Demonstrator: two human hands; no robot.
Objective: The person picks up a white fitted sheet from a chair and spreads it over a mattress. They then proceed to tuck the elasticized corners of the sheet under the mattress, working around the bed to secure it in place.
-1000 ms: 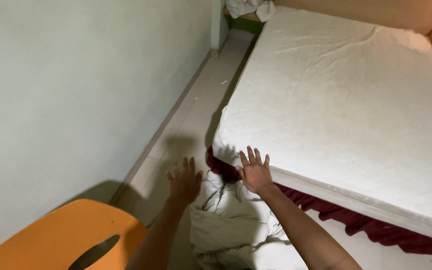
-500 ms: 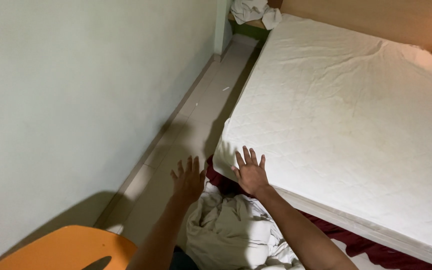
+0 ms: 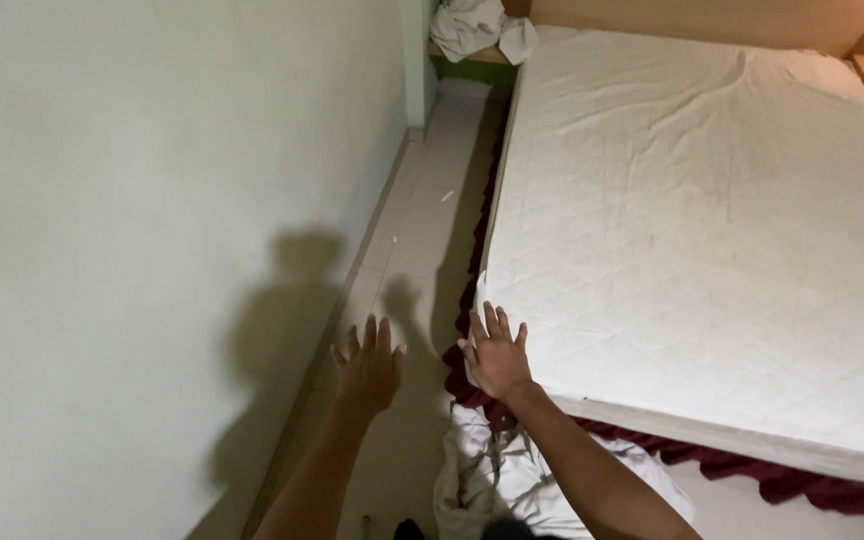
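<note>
The mattress point(image 3: 692, 240) lies bare, only its quilted white cover showing; no sheet is spread yet. The right hand point(image 3: 497, 355) is open, fingers splayed, at the mattress's near corner, about 7 o'clock of the bed. The left hand point(image 3: 369, 365) hovers open and empty over the floor point(image 3: 422, 230). Crumpled white linen point(image 3: 512, 480) lies on the floor at 6 o'clock, below the hands, not yet on the bed.

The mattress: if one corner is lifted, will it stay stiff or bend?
The mattress looks thick and wide, so probably heavy. Its quilted top suggests it would sag somewhat, not fold. The right hand at its corner alone may struggle.
</note>
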